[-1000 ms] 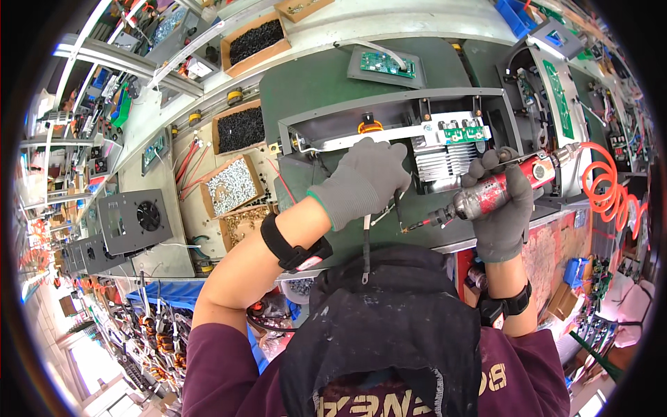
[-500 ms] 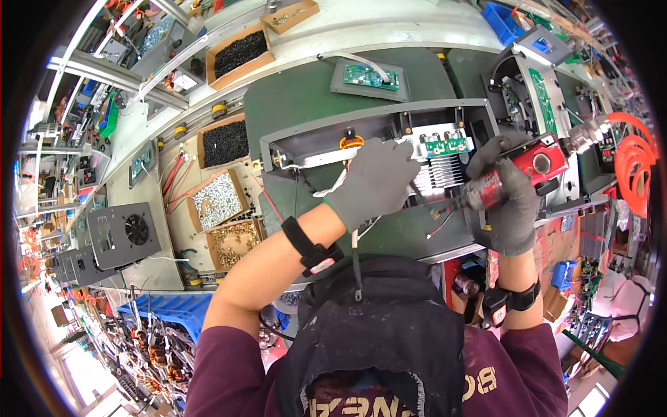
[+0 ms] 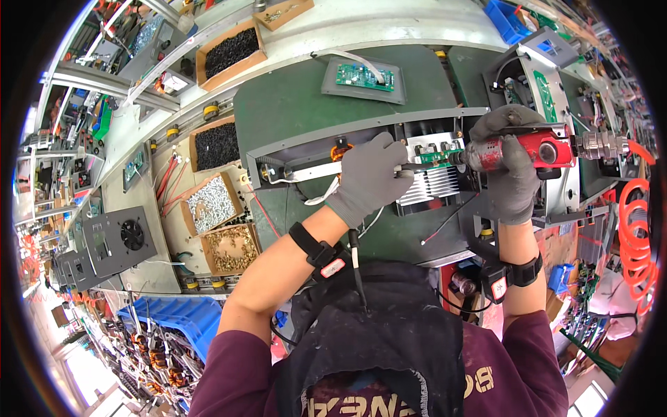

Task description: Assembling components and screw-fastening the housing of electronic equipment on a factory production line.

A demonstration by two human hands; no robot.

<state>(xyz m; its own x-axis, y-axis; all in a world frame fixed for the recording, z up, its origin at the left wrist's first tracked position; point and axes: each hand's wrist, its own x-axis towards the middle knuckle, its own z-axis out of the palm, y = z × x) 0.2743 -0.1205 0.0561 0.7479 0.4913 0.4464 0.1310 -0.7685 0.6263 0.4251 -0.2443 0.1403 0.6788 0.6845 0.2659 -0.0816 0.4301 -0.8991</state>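
My right hand (image 3: 513,163), in a grey glove, grips a red air screwdriver (image 3: 535,151) lying sideways. Its bit points left, across the small green circuit board (image 3: 432,159) above a silver finned heat sink (image 3: 429,189). Close to the bit's tip are the curled fingertips of my gloved left hand (image 3: 372,174); what they pinch there is hidden. Around these parts stands the open grey metal case (image 3: 299,144), in which a copper-wound coil (image 3: 340,149) and a long silver bar (image 3: 306,172) show beside my left hand.
Behind the case lies a grey panel with a green board (image 3: 365,76). Cardboard trays hold black screws (image 3: 215,146), silver screws (image 3: 212,205) and brass-coloured parts (image 3: 231,249). A coiled orange air hose (image 3: 633,229) hangs at right; a blue bin (image 3: 177,316) stands lower left.
The screwdriver has swung level and moved up, its bit now reaching over the board towards my left fingertips. My left hand has shifted slightly left. The case has also shifted a little left.
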